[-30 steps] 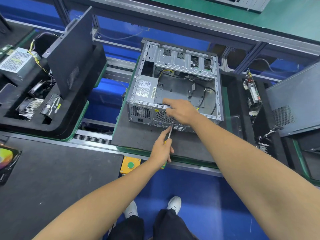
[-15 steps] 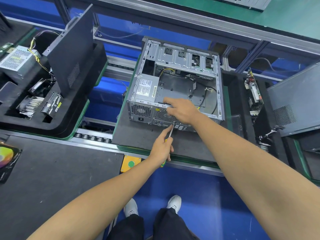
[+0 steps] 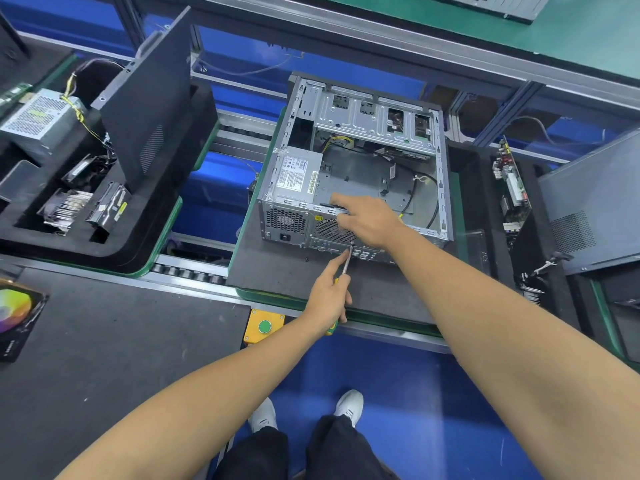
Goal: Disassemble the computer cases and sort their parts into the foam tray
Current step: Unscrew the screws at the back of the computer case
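An open grey computer case (image 3: 377, 126) lies on a dark mat in the middle, its power supply (image 3: 294, 174) still inside at the near left corner. My left hand (image 3: 329, 294) is shut on a screwdriver (image 3: 346, 263) with a green-yellow handle; its tip touches the case's rear panel. My right hand (image 3: 367, 220) rests on the case's near top rail, fingers curled over the edge just above the screwdriver tip. A black foam tray (image 3: 114, 251) at the left holds a removed power supply (image 3: 38, 121), a side panel (image 3: 152, 98), a heatsink and a drive.
Another foam tray (image 3: 498, 209) at the right holds a circuit board (image 3: 512, 188) and a leaning side panel (image 3: 595, 202). A yellow box with a green button (image 3: 264, 325) sits on the conveyor's near rail. A dark bench mat (image 3: 114, 341) lies at my near left. A small screw (image 3: 307, 259) lies on the mat.
Hardly anything differs: my left hand and the screwdriver have edged slightly up against the rear panel, and my right hand stays on the rail.
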`<action>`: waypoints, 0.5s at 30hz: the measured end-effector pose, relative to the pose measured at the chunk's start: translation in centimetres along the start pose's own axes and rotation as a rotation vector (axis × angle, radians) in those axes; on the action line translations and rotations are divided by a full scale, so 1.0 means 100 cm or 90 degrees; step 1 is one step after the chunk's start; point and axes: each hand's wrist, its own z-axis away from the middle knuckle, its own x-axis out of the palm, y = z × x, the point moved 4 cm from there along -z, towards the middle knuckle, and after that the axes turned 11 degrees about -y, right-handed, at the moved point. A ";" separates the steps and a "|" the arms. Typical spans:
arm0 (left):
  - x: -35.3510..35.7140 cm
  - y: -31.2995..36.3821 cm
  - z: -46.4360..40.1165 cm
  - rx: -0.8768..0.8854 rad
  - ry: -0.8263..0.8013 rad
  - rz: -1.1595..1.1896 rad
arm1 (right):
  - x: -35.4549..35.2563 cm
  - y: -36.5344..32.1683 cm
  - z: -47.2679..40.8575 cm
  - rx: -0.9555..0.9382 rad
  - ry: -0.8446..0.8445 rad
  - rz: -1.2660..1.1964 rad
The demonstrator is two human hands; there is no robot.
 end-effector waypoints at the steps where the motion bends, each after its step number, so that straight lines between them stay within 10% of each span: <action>1: 0.000 0.000 0.000 -0.001 0.000 0.000 | 0.000 0.000 0.000 -0.001 -0.001 0.000; 15: 0.004 0.001 0.002 -0.004 -0.003 0.026 | 0.000 -0.001 0.001 -0.006 0.010 -0.003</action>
